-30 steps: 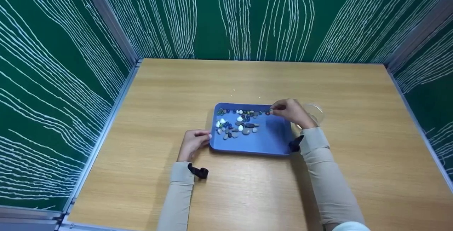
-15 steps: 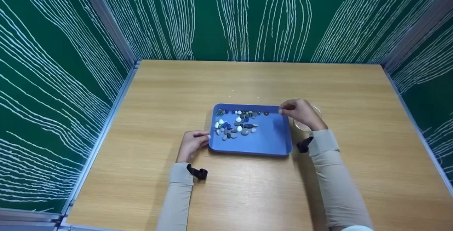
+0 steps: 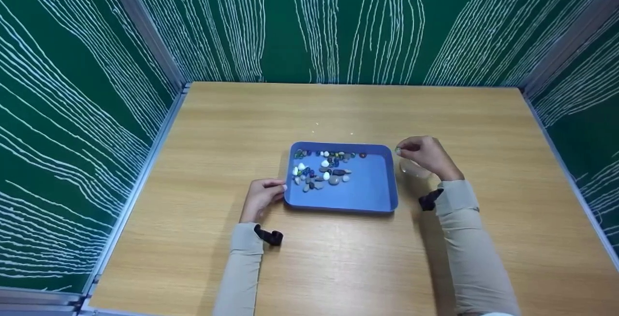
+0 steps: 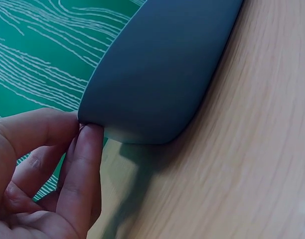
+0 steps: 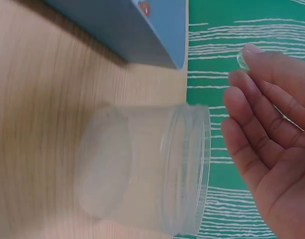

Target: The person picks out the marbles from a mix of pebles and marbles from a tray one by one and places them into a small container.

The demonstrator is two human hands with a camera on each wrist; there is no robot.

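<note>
A blue rectangular tray (image 3: pixel 367 188) lies on the table, with stones and glass marbles spread over its left and far parts. My left hand (image 3: pixel 263 197) pinches the tray's left rim between thumb and fingers, as the left wrist view shows close up. Past the tray's far right corner, my right hand (image 3: pixel 428 155) is raised and pinches a small clear greenish glass marble (image 5: pixel 241 60) between thumb and index finger. Below that hand stands a clear plastic jar (image 5: pixel 150 164) with its mouth uncovered; in the head view the hand partly covers it.
White pebbles (image 3: pixel 325 163), grey stones (image 3: pixel 333 180) and dark blue marbles (image 3: pixel 309 173) sit in the tray. One reddish-brown marble (image 3: pixel 362 155) lies by its far wall. Tiny white bits (image 3: pixel 351 133) dot the wooden table (image 3: pixel 338 267). Green walls (image 3: pixel 285 25) with white lines enclose it.
My right hand has moved right, from over the tray's far right part to above the jar, carrying the marble. The left hand keeps its place at the tray's rim.
</note>
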